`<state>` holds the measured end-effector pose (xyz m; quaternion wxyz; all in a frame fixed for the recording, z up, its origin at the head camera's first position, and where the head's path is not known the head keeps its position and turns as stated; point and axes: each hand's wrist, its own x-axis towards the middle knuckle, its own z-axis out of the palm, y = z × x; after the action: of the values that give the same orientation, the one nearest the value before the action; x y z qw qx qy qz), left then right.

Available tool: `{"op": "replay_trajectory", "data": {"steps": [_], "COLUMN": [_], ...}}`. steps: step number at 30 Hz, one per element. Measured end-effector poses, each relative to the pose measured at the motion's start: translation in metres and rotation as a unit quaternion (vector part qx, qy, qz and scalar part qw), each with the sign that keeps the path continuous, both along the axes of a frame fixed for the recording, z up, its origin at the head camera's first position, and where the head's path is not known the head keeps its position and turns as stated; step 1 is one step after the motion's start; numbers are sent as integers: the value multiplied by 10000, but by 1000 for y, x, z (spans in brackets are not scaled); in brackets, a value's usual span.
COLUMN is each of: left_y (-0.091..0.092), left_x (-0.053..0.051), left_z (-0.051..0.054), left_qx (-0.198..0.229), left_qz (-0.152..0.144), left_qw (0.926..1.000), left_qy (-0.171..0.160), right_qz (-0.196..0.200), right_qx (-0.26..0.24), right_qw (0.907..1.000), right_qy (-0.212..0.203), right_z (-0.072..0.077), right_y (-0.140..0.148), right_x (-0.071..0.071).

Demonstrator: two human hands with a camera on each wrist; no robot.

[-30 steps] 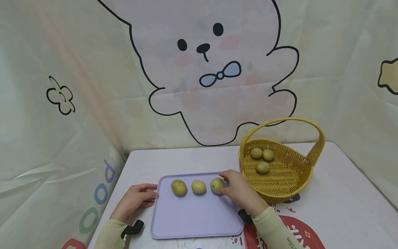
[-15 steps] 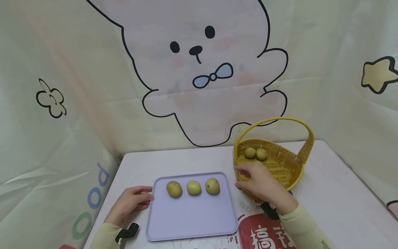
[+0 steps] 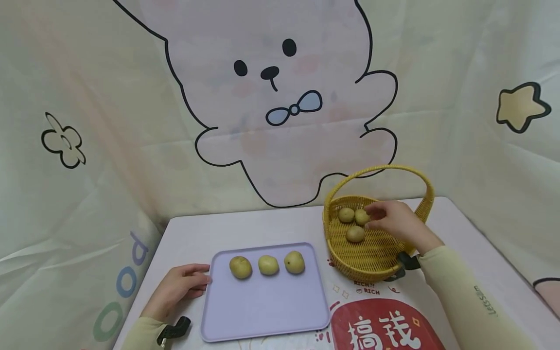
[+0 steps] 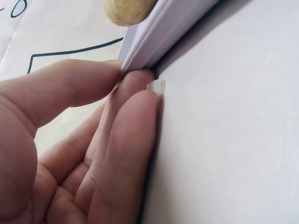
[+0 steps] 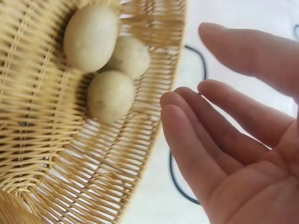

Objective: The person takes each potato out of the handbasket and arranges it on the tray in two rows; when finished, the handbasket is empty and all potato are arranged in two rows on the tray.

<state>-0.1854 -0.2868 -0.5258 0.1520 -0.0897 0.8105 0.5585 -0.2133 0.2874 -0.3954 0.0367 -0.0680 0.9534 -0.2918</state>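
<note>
Behind the white table (image 3: 245, 226) hangs a pale cloth (image 3: 280, 146) with a large drawn bear. The main change is with the right hand (image 3: 399, 221): one second ago it was at the rightmost potato (image 3: 294, 262) on the purple tray (image 3: 264, 311), and now it is inside the yellow basket (image 3: 372, 262), close beside the potatoes (image 3: 355, 234) there. Its thumb and fingers are apart and hold nothing. So that rightmost potato is let go, and it lies in one row with two others along the far side of the tray; I judge that its placing is finished. Three more lie together in the basket, as many as before. The left hand (image 3: 177, 287) has hardly changed: it stays at the left edge of the tray, fingers loose, tips touching the rim, without a firm grip, it seems.
</note>
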Motion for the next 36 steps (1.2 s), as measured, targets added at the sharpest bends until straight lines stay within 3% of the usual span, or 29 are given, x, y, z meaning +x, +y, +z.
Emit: {"op": "replay_trajectory", "data": {"steps": [6,14,26,36], "left_y": [-1,0,0,0], "left_x": [-1,-1,0,0], "left_z": [-1,-3,0,-3], "left_qx": [-27,39,162,129], "left_qz": [52,70,117,200], "left_qw": [10000,10000,9998,9997], "left_qy": [-15,-33,-67,-50], "right_qz": [-126,-366,-540,-751], "right_qx": [-94,-10,204,241], "right_qw": [9992,9984,9968,9947], "right_qy": [-368,-422,-557,-654], "right_z": [-9,-30,-45,-50], "right_y": [9,17,22,18], "right_x": [-24,-44,-55,-58]}}
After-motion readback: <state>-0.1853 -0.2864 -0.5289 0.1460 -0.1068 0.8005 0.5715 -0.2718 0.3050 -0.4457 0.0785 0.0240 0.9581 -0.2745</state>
